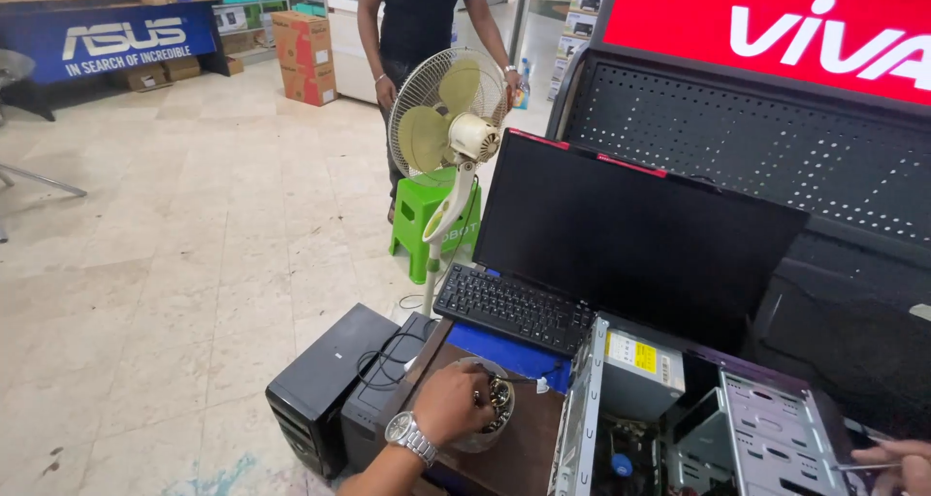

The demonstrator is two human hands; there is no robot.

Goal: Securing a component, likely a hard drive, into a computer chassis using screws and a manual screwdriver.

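My left hand, with a metal watch on the wrist, reaches into a clear round bowl of small screws on the brown desk. Its fingers curl down among the screws, and I cannot see whether they pinch one. At the lower right corner my right hand grips a thin screwdriver, its shaft pointing left over the open metal computer case. The case lies with its side off and its power supply showing.
A black keyboard leans against a dark monitor behind the case. Two black towers stand on the tiled floor left of the desk. A pedestal fan, a green stool and a standing person are beyond.
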